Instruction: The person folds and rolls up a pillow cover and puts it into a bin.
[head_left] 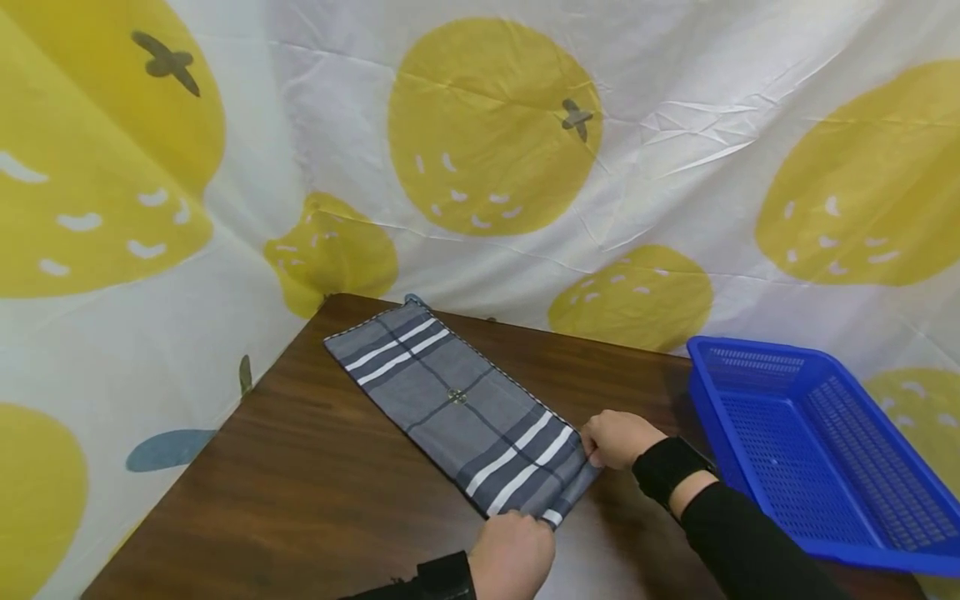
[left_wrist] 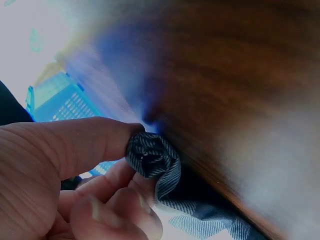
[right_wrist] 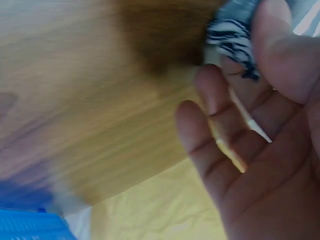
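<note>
A long grey plaid cloth with white and dark stripes lies slantwise across the table, a small emblem at its middle. Its near end is turned over into a narrow roll. My left hand pinches the roll's near-left corner; in the left wrist view the thumb presses on the coiled end against the fingers. At the other corner of that end, my right hand holds the fabric. The right wrist view shows the thumb and index finger gripping the cloth edge, with the other fingers extended.
A blue plastic basket with perforated walls stands to the right, beside my right forearm. The brown wooden table ends at the back and left against a white curtain printed with yellow fruit.
</note>
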